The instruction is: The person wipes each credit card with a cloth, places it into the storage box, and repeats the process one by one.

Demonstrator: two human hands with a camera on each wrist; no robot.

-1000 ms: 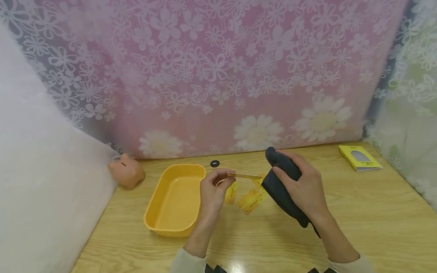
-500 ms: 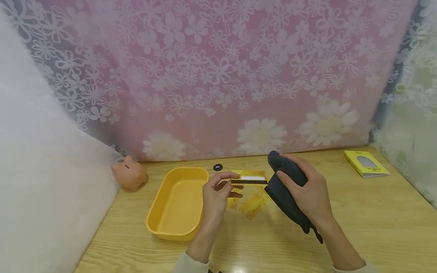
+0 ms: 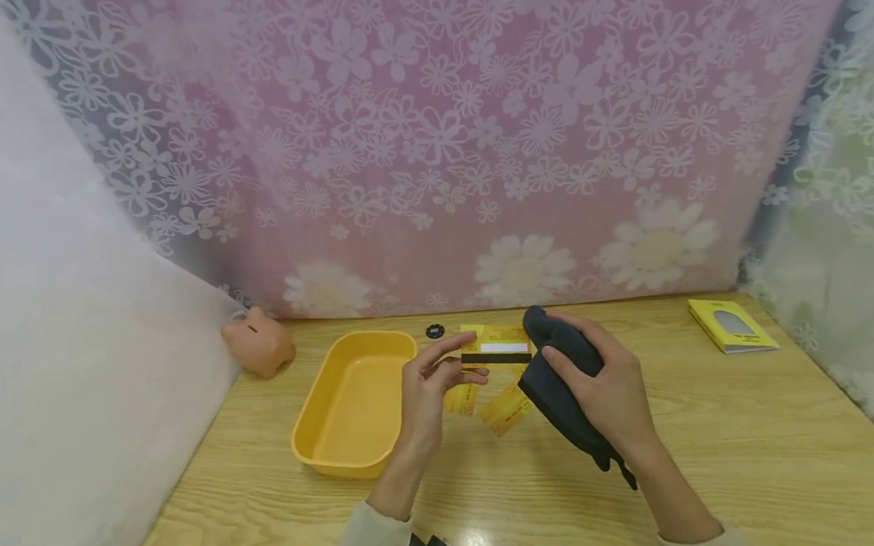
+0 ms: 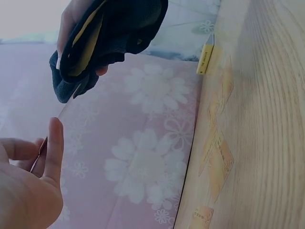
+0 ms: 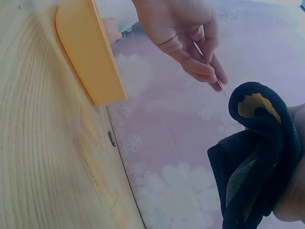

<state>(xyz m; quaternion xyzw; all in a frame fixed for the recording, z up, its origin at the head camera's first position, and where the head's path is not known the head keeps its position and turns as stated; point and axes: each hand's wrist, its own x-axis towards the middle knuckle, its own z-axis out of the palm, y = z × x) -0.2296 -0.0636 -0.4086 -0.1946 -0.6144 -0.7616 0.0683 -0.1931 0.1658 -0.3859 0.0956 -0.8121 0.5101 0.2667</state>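
Between thumb and fingers of my left hand [image 3: 430,384] is a yellow bank-type card [image 3: 496,344]. Its black stripe and white strip face the head camera. My right hand [image 3: 610,379] grips a bunched dark navy cloth item [image 3: 564,382], whose yellow inner side [image 4: 88,50] shows in the left wrist view; its exact kind is unclear. The far end of the card meets the cloth's edge, seen also in the right wrist view where the card [image 5: 220,82] appears edge-on. Below, several yellow cards [image 3: 507,409] lie on the wooden table [image 3: 450,489], partly hidden by the hands.
Left of the left hand stands a yellow plastic tub [image 3: 324,397]. A pink piggy bank [image 3: 258,344] sits at the far left, and a black poker chip [image 3: 435,331] lies near the back edge. At the right back is a yellow box [image 3: 731,325].
The card has turned from edge-on to showing its striped face, still in my left hand. My right hand and the cloth have shifted slightly left in the last half second.
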